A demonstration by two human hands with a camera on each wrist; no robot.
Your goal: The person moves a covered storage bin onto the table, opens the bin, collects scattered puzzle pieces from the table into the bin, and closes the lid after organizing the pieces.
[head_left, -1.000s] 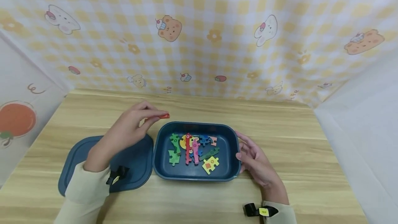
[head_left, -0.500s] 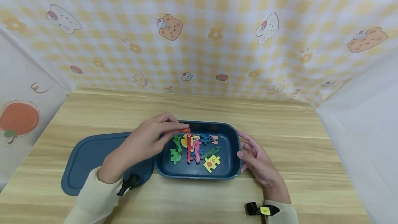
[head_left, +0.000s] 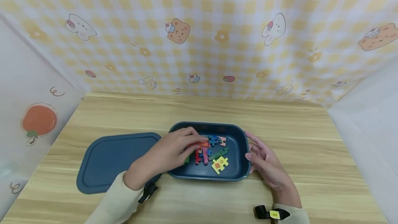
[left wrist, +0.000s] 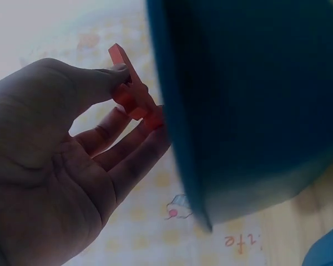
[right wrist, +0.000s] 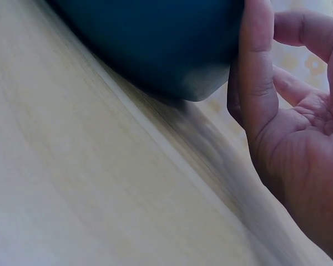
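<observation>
My left hand [head_left: 172, 149] reaches over a dark blue box [head_left: 237, 163] and pinches an orange-red puzzle piece [left wrist: 134, 97] between thumb and fingers. Inside the box lie several coloured puzzle pieces: a yellow one [head_left: 219, 165] at the front, a dark green one [head_left: 219, 154], a pink one [head_left: 205, 155], and blue and red ones partly under my fingers. At the box's right end, my right hand [head_left: 267, 165] grips the wall, its thumb at the rim. The right wrist view shows the thumb lying along the box's outside.
A flat dark blue lid [head_left: 115, 163] lies left of the box, partly under my left forearm. Both rest on a wood-grain table [head_left: 295, 137]. Behind stands a yellow checked cloth [head_left: 205, 54] with cartoon prints, and white cloth sides flank the table.
My left hand has moved right, from beyond the box's left rim to over the pieces, still pinching the orange-red puzzle piece. The right hand keeps its grip. The head view has shifted slightly.
</observation>
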